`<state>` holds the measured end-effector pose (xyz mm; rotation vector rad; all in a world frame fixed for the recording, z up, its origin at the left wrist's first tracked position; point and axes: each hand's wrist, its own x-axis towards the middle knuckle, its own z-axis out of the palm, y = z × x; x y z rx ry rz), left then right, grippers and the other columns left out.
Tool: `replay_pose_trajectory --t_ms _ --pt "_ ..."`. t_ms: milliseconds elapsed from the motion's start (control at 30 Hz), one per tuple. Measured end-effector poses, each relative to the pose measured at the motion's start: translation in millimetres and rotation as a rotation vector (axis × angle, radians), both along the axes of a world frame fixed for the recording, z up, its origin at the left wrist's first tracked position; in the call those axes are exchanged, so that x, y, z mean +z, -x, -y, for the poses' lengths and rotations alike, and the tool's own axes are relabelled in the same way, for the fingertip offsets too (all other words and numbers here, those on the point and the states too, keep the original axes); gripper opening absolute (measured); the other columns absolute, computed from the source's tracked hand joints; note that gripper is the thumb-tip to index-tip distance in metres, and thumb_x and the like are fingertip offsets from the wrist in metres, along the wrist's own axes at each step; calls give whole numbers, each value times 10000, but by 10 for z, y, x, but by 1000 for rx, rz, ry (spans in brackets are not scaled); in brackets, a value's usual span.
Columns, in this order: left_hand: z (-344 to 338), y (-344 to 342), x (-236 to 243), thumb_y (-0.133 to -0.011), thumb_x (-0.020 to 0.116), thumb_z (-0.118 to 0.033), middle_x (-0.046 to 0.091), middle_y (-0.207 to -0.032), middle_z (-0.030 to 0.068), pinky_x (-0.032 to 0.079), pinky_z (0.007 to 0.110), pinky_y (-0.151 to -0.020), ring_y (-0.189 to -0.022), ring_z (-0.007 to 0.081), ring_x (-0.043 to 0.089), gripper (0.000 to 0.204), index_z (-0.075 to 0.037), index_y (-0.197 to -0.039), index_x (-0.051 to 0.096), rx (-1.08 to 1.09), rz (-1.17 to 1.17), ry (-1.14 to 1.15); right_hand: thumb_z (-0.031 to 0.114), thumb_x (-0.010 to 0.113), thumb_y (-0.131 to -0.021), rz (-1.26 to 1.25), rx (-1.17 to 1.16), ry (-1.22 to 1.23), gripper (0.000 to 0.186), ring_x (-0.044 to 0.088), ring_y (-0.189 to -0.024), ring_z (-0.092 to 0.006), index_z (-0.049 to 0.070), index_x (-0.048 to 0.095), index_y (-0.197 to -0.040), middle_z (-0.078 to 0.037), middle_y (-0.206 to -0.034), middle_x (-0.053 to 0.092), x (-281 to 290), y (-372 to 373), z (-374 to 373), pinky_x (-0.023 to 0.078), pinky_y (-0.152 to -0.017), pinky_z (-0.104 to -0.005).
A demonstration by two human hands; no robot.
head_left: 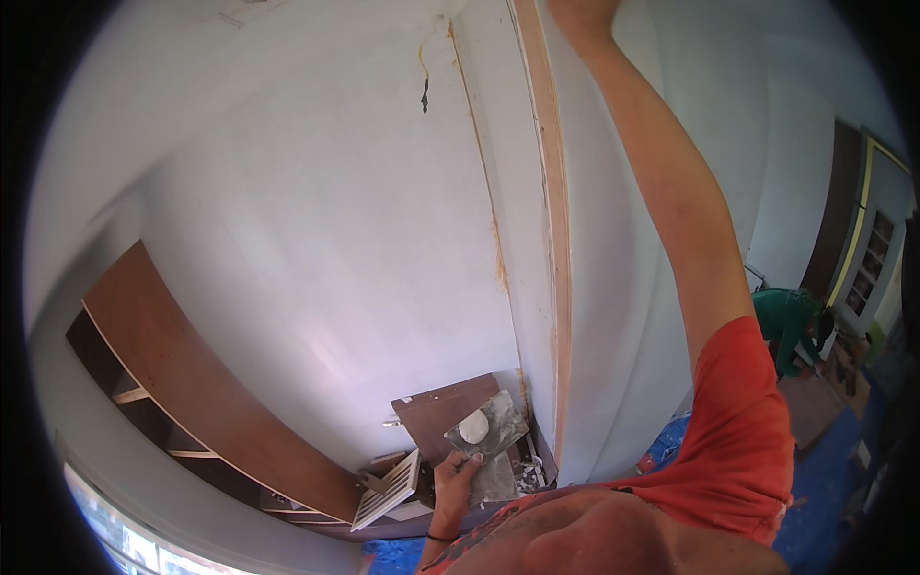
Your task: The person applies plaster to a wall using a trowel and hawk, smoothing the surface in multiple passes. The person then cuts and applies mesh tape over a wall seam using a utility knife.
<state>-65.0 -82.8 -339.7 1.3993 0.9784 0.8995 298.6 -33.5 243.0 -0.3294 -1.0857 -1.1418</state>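
Note:
My left hand [456, 486] is low in the middle, its fingers closed on the edge of a thin, smeared grey putty plate [502, 428]. A round white lump of putty [473, 427] lies on that plate. Just below it shows a second greyish flat piece [494, 482]; whether my hand also holds this I cannot tell. My right arm reaches high up along the wall, and only the base of my right hand [584, 13] shows at the top edge. Its fingers are out of the picture, beside the upper end of a bare wooden strip [553, 192].
A white wall [335, 240] has a brown-stained seam and a hanging wire [425, 88]. On the left stands a brown shelf unit [211, 374]. Brown boards [431, 414] and a white slatted piece [388, 494] lean below. At right, a person in green [788, 316] bends over near blue sheeting [822, 498].

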Motion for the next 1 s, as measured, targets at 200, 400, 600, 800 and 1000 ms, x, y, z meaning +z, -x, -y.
replay_pose_trajectory --t_ms 200,400,600,800,1000 --pt "-87 -24 -107 -914 769 -219 601 -805 9 405 274 -652 -739 75 498 281 43 -842 701 -26 -40 -8 365 847 -849 185 -55 127 531 458 -477 -218 -30 600 -594 -133 -528 537 354 823 -23 421 -522 -377" --pt "16 -6 -186 -911 763 -223 612 -793 12 408 281 -638 -728 77 507 279 42 -848 706 47 26 58 388 852 -830 -34 -141 78 632 313 -430 -202 -34 510 -507 -131 -453 401 508 668 -65 302 -462 -418" --pt "26 -39 -45 -909 764 -213 634 -796 16 428 282 -653 -738 77 527 268 49 -875 718 71 -52 -18 315 839 -840 -9 -69 15 457 456 -428 -217 -48 658 -627 -172 -527 563 453 212 0 388 -491 -384" --pt "35 -74 -87 -906 766 -196 636 -788 13 435 283 -676 -753 76 525 253 50 -876 719 81 7 -21 274 818 -845 -48 -181 -15 363 540 -451 -212 -40 715 -693 -178 -568 612 344 -143 183 417 -504 -370" --pt "6 -63 -154 -904 768 -194 621 -787 12 432 284 -682 -762 77 513 262 52 -844 702 83 -33 -28 304 820 -846 -148 -7 161 367 546 -458 -183 -27 738 -710 -147 -571 638 407 -374 399 418 -502 -354"
